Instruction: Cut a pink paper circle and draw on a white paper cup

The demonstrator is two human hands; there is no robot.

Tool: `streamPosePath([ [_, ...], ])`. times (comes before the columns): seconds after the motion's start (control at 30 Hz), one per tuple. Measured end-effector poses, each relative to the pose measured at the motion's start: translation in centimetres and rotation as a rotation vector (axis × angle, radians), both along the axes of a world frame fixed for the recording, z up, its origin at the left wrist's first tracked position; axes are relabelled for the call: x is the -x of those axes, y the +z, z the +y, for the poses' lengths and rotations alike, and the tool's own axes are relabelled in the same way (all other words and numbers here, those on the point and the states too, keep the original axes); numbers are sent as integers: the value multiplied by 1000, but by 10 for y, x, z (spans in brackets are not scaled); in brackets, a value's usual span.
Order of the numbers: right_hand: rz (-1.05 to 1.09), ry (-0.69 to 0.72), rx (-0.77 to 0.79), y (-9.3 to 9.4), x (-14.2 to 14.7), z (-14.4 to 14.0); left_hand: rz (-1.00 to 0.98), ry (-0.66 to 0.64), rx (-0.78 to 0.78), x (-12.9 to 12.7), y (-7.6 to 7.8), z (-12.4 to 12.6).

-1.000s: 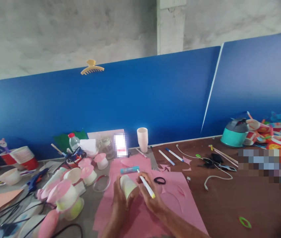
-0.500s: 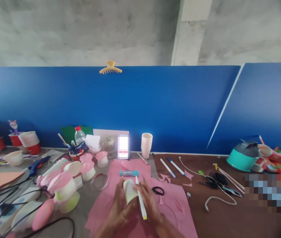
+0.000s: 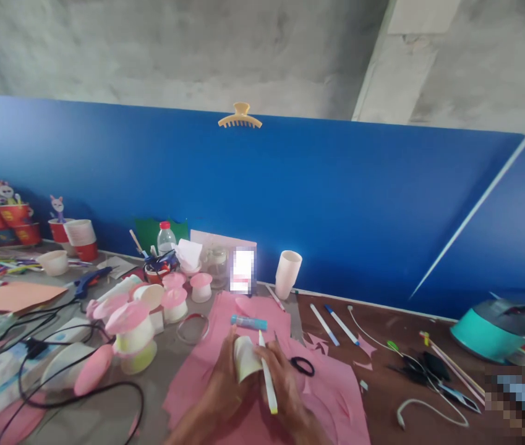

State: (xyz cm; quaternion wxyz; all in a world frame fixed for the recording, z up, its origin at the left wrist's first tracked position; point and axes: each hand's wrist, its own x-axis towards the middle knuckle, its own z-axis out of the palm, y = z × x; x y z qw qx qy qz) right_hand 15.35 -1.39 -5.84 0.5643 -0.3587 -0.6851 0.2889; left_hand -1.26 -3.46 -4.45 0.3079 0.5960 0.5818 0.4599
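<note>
Pink paper (image 3: 327,395) spreads beneath both hands, bare around them. Left hand (image 3: 227,386) curls its fingers around a white paper cup (image 3: 246,358) lying sideways; right hand (image 3: 281,383) pinches a yellow-capped marker (image 3: 268,380) against it.

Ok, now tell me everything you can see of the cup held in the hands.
The paper cup is white with a faint yellow-green tint, apparently thin paper. It lies tilted on its side, one rounded end pointing up and away from the camera. The left hand wraps its left side; the right hand, which also holds a white marker with a yellow cap, presses its right side. It is held just above the pink paper sheet. Whether it carries any marks cannot be told.
</note>
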Motion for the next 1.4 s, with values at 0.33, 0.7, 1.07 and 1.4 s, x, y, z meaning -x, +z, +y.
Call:
streamPosePath([
  [0.33,213,24,113,17,0,3,13,68,-40,-2,-5,2],
  [0.7,402,-15,456,35,11,-2,151,-33,-160,0,-21,2],
  [1.07,373,87,476,32,17,-11,240,-102,-268,0,-17,-1],
  [1.4,396,-14,460,38,18,-10,180,-80,-213,0,-12,-2],
])
